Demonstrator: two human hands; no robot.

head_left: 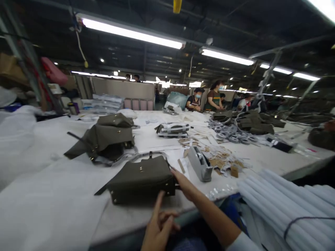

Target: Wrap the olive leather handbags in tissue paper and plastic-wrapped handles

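Observation:
An olive-green handbag (138, 174) with small metal studs lies on its side at the table's front edge, its base towards me. My right hand (184, 184) is at the bag's right end, fingers closed against its edge and partly hidden. Just below the bag, my left hand (159, 226) has its index finger stretched towards the base and the other fingers loosely bent; nothing is in it. Whether that fingertip touches the bag I cannot tell. A grey tape dispenser (200, 164) stands right of the bag.
More olive bags (110, 136) are piled behind left. A wrapped bundle (174, 129) lies further back. Scattered paper scraps (222, 158) and grey ring-shaped pieces (232, 132) cover the right side. White foam rolls (290, 209) stand at front right. Co-workers (216, 97) are at the far side.

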